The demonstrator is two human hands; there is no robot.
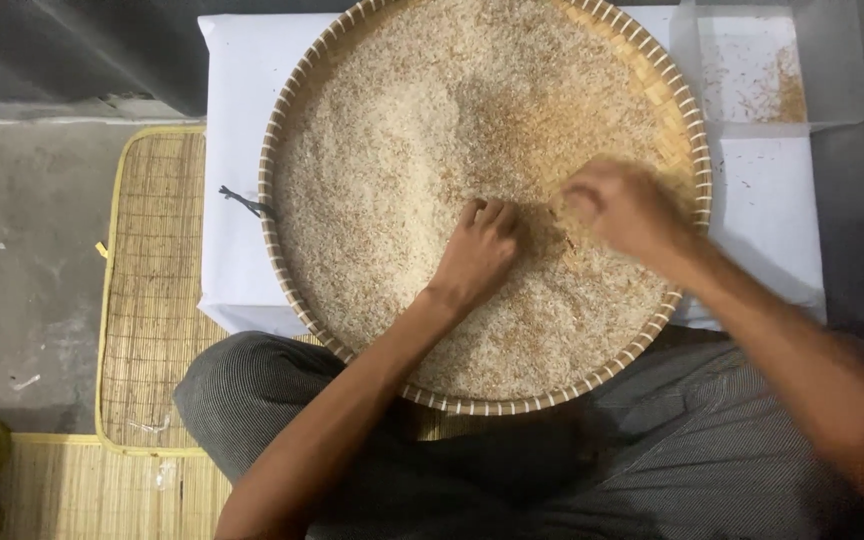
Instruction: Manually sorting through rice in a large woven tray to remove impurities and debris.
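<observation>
Sorting is best done with the rice [422, 150] kept in a thin, even layer across the round woven tray [282, 130], which rests on a white-covered worktop [232, 60]. The left hand [479, 252] is curled, fingertips pressed into the grain near the middle. The right hand [624, 207] is blurred; whether anything is pinched in it cannot be told. Husk specks lie in a clear plastic box [832, 60] just beside the tray's far right rim.

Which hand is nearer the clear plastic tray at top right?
Right. The right hand is over the rice near the basket's right rim, just below the clear tray. The left hand rests mid-basket, farther away.
</observation>
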